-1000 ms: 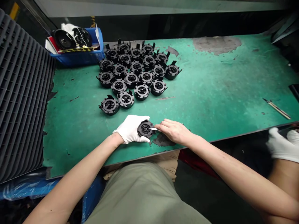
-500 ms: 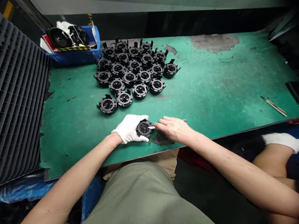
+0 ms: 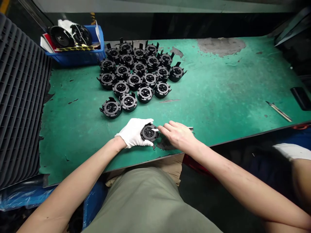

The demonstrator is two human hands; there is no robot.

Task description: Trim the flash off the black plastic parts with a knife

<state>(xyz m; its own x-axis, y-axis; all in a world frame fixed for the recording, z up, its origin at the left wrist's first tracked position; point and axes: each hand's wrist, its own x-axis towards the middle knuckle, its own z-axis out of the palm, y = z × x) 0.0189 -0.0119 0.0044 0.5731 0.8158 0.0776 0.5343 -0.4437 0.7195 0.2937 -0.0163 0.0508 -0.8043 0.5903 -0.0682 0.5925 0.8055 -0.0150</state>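
Observation:
A round black plastic part (image 3: 149, 133) is gripped in my left hand (image 3: 135, 132), which wears a white glove, its thumb and fingers around the part's left side. Bare and closed, my right hand (image 3: 177, 133) holds a slim knife-like tool (image 3: 155, 129); its pale blade lies over the part's upper right face and its metal end (image 3: 191, 128) sticks out behind the hand. Beyond my hands, several similar black parts (image 3: 128, 101) stand grouped on the green table mat (image 3: 213, 106).
A blue bin (image 3: 75, 58) with black parts and papers stands at the back left, beside stacked grey trays (image 3: 20, 97). At the right lie another slim tool (image 3: 279, 111) and a black object (image 3: 301, 98). Part of another person shows at the lower right.
The blade has shifted slightly up and left on the part's face, and my right hand has turned a little. The other person's arm at the right has moved.

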